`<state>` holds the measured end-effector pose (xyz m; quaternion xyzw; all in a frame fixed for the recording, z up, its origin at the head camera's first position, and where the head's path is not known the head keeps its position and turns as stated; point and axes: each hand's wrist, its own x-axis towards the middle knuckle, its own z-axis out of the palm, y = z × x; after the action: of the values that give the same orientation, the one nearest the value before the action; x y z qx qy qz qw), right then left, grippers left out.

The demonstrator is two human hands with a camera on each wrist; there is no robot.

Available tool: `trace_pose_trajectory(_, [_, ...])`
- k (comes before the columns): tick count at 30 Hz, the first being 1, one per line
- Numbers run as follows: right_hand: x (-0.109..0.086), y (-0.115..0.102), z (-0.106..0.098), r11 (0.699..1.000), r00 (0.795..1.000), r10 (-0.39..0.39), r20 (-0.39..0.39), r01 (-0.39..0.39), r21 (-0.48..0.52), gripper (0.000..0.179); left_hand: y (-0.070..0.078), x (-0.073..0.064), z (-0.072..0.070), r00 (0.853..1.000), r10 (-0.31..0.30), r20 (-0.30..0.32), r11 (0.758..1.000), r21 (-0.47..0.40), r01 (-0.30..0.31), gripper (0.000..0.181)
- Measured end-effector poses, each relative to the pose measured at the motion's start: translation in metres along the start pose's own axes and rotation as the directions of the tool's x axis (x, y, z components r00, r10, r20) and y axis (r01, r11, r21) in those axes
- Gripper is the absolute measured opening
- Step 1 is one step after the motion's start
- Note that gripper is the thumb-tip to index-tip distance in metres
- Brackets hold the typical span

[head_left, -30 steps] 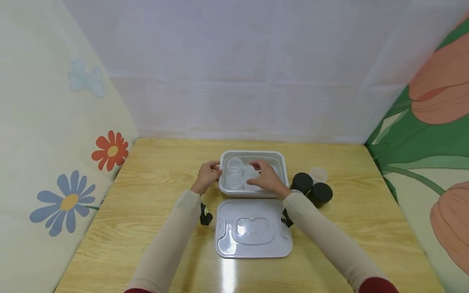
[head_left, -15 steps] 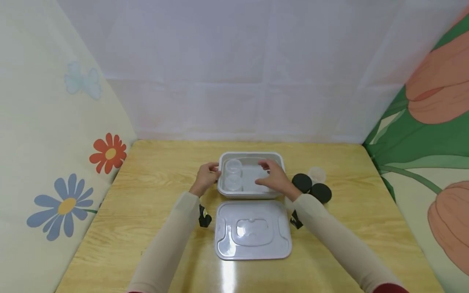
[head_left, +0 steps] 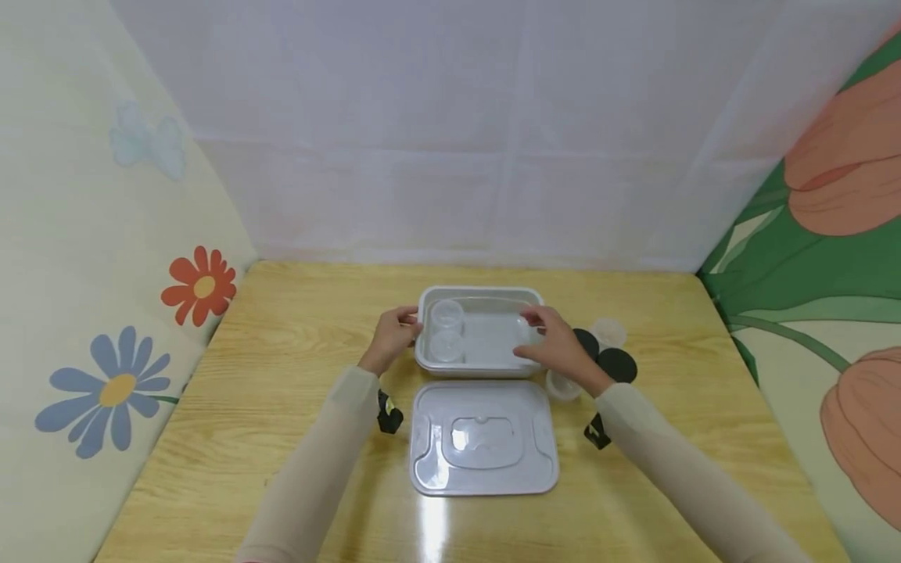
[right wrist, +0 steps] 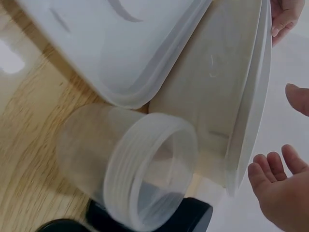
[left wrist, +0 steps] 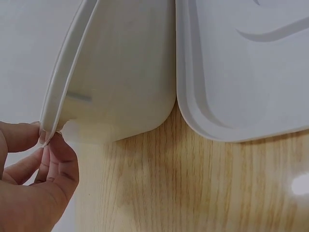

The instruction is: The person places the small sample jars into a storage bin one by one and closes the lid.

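A white rectangular plastic box point(head_left: 486, 369) stands open-topped on the table. Inside it, along its left side, two clear round plastic jars point(head_left: 447, 346) sit one behind the other. My left hand point(left wrist: 36, 179) pinches the box's left rim between thumb and fingers. Over the box's right end hovers my right hand point(head_left: 559, 344), its fingers spread and slightly bent, with nothing in it. In the right wrist view the same hand point(right wrist: 285, 188) shows a gap between thumb and fingers. Just right of the box stands another clear jar point(right wrist: 128, 164) with a threaded, uncapped mouth.
The box's pale lid point(head_left: 484, 442) lies flat in front of it. Two round black-topped things point(head_left: 617, 367) and one more clear container point(head_left: 608, 333) are grouped to the right, partly behind my right hand. A white cloth point(head_left: 464, 141) hangs behind the wooden table point(head_left: 310, 328).
My right hand has moved rightward, from near the two jars to the box's right end, fingers still spread. The left hand stays at the left rim.
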<state>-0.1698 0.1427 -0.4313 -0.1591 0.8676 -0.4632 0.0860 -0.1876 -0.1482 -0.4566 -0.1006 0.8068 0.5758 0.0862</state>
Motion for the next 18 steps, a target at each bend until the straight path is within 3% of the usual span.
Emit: trace_pose_trajectory(18, [-0.033,0.02,-0.037,0.996,0.999,0.004,-0.048,-0.008,-0.085,0.066,-0.001,0.0,-0.002,1.0,-0.008,0.002,1.0,-0.005,0.008,0.041])
